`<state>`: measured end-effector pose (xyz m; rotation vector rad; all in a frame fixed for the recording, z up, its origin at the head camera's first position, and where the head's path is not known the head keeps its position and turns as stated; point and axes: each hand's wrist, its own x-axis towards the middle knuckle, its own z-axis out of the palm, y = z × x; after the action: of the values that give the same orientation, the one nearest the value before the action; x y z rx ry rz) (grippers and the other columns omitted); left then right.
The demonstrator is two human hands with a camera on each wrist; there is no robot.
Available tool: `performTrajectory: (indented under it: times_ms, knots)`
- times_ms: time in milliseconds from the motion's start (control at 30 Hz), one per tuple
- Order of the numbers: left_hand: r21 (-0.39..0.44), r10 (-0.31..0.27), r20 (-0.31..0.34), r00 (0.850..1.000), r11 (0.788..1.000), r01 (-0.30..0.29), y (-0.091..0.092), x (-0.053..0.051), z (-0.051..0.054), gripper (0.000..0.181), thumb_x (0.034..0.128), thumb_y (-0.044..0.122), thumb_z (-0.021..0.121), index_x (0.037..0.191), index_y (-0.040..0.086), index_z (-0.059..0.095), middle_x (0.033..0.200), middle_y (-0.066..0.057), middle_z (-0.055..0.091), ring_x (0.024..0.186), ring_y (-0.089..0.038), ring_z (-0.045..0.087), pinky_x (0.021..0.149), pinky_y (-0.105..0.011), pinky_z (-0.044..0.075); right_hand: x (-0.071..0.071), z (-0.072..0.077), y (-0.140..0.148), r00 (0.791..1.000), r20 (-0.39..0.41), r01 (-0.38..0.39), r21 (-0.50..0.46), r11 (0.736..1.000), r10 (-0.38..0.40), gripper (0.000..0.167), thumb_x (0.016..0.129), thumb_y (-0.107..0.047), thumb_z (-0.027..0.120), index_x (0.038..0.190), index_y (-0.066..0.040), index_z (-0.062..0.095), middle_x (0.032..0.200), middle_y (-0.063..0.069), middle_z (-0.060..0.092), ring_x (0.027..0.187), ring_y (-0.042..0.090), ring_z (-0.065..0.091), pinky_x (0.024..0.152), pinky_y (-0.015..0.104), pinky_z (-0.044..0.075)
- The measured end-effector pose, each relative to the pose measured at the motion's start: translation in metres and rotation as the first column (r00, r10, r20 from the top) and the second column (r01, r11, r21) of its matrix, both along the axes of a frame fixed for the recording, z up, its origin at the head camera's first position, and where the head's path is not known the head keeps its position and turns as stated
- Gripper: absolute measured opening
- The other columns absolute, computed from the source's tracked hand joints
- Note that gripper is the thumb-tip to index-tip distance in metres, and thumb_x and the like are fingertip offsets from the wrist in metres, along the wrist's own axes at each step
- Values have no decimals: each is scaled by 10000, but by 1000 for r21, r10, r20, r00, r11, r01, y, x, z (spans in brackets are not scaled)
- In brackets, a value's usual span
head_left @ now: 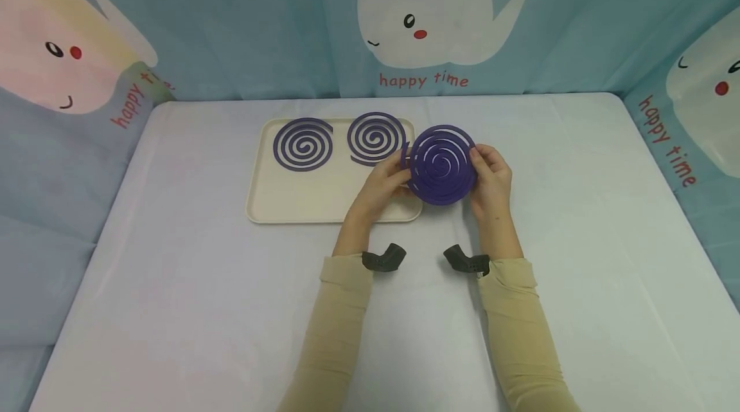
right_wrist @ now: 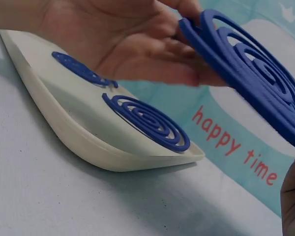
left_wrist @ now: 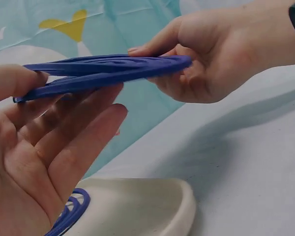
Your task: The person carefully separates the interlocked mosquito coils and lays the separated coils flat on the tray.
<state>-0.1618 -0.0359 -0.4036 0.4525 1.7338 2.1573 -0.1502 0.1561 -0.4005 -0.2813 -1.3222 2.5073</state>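
Above the right end of a cream tray [head_left: 306,200], both hands hold a pair of purple-blue mosquito coils [head_left: 442,168], laid flat against each other. The left hand [head_left: 377,186] pinches their left edge, thumb on top and fingers beneath. At the opposite edge, the right hand [head_left: 492,182] pinches them between thumb and fingers. In the left wrist view a narrow gap shows between the two coils [left_wrist: 108,71] on the left hand's side; they meet towards the right hand [left_wrist: 221,54]. Two single mosquito coils lie along the tray's far side, one left [head_left: 303,145] and one right [head_left: 376,138].
The tray stands on a white-covered table [head_left: 173,283], left of the held coils. Behind and at both sides hangs a blue curtain [head_left: 260,26] with whale prints. Dark wrist devices [head_left: 384,258] sit at both cuffs.
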Motion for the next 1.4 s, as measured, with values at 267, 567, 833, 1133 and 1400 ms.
performTrajectory:
  times_ms: [267, 567, 833, 1133, 1400]
  knots:
    - [-131, -39, -111, 993, 991, 24, -20, -4, 17, 382, 918, -31, 527, 1290, -98, 473, 1123, -297, 605, 883, -300, 667, 696, -400, 580, 0, 5, 3, 998, -33, -43, 420, 906, 63, 199, 792, 79, 689, 852, -110, 675, 848, -12, 610, 771, 124, 522, 663, 177, 471]
    - [-277, -50, -172, 984, 961, 0, -53, -4, 37, 334, 930, -49, 495, 1260, -98, 501, 1151, -273, 600, 960, -349, 644, 705, -372, 580, -8, 18, -11, 976, -33, -137, 670, 729, 214, 234, 740, 89, 738, 921, 21, 606, 786, -47, 544, 750, 102, 491, 621, 165, 442]
    - [-290, 16, -146, 989, 955, -58, -73, -2, 41, 299, 958, -9, 480, 1248, -79, 509, 1091, -275, 630, 890, -302, 665, 709, -364, 580, -8, 24, -34, 951, -40, -202, 669, 716, 305, 220, 748, 93, 725, 932, 65, 608, 787, -54, 554, 745, 96, 493, 652, 172, 456]
    - [-333, 57, -67, 996, 940, -77, -82, -2, 37, 392, 964, 25, 491, 1350, -32, 453, 1238, -243, 574, 1113, -317, 577, 687, -308, 575, -6, 11, -41, 921, 20, -291, 696, 657, 388, 210, 807, 26, 709, 974, 128, 631, 756, -41, 602, 677, 83, 557, 661, 177, 519]
    - [-253, 126, -44, 991, 958, -133, -92, -2, 33, 335, 959, 14, 494, 1282, -72, 490, 1099, -287, 620, 842, -179, 660, 672, -346, 582, -9, 4, -41, 944, 16, -262, 643, 720, 329, 129, 847, 26, 661, 954, 94, 637, 774, -48, 605, 707, 84, 548, 658, 180, 499]
